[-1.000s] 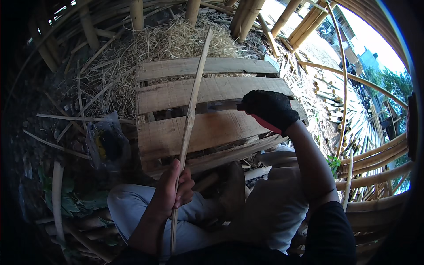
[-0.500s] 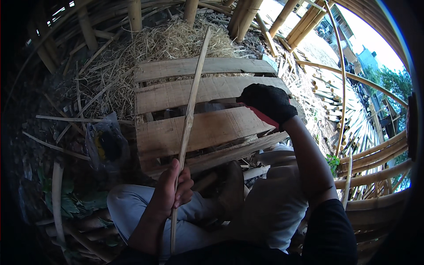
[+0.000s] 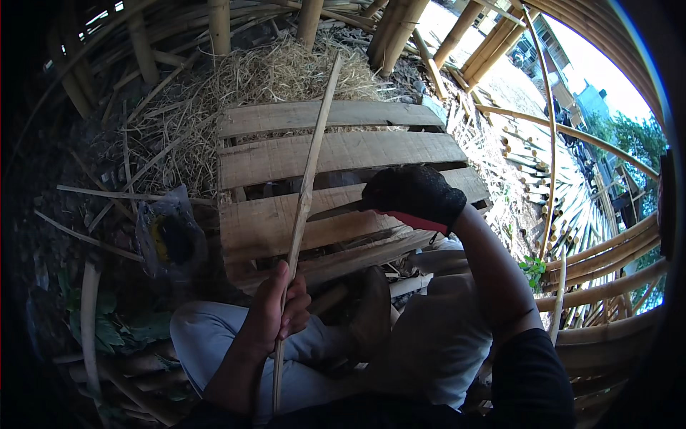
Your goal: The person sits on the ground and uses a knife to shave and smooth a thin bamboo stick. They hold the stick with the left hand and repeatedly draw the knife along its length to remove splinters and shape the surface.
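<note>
My bare left hand (image 3: 281, 304) is closed around the lower part of a long, pale bamboo strip (image 3: 312, 161). The strip slants up and away across a slatted wooden pallet (image 3: 407, 148). My right hand (image 3: 413, 198), in a black and red work glove, is wrapped round the handle of a knife (image 3: 336, 211); the handle itself is hidden in the glove. The dark blade points left, and its tip lies at or very near the right edge of the strip, above a pallet board. Whether blade and strip touch, I cannot tell.
A heap of pale shavings (image 3: 279, 71) lies beyond the pallet. On the left, a clear plastic bag (image 3: 171, 232) with dark and yellow contents rests among loose sticks. Bamboo posts (image 3: 395, 36) stand at the back, and cut bamboo poles (image 3: 572, 204) are piled at the right.
My right hand has come left and slightly nearer with the knife, bringing the blade to the strip. My left hand and the strip are almost still.
</note>
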`<state>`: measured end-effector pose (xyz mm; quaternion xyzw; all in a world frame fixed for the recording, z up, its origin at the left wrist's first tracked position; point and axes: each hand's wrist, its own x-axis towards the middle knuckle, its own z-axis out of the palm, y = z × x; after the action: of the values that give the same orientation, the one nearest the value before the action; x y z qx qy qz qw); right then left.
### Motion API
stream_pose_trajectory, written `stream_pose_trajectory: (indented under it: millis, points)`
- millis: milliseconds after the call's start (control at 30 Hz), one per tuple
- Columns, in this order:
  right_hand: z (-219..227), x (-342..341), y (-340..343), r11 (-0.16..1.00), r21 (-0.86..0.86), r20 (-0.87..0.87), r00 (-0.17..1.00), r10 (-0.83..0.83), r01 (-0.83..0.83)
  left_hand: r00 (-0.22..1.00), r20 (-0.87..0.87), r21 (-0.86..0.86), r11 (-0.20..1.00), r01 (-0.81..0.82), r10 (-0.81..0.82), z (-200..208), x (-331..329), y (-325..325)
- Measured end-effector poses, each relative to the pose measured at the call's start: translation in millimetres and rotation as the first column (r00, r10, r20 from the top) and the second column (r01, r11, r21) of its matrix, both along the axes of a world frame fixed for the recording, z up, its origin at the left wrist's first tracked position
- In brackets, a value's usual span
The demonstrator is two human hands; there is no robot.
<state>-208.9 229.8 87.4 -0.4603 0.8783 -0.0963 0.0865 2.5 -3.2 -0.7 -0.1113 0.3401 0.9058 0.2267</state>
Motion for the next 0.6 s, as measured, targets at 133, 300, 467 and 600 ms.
stream_pose_trajectory:
  millis: [133,300,467,600]
  points:
    - [7,1,-12,0.949,0.118,-0.236,0.936,-0.261,0.294,1.0,0.026,0.015,1.0,-0.001,0.0,-2,3,-2]
    - [-4,-25,17,0.997,-0.06,0.027,0.998,0.054,-0.052,1.0,0.005,0.02,1.0,0.017,-0.017,1,-1,1]
    - [17,-11,3,0.951,0.162,-0.104,0.963,-0.248,0.262,1.0,0.019,0.018,1.0,0.009,-0.01,-1,3,-1]
    - [22,-21,24,0.999,0.02,0.052,0.997,0.05,-0.051,1.0,0.001,0.008,1.0,0.028,-0.028,-2,0,2]
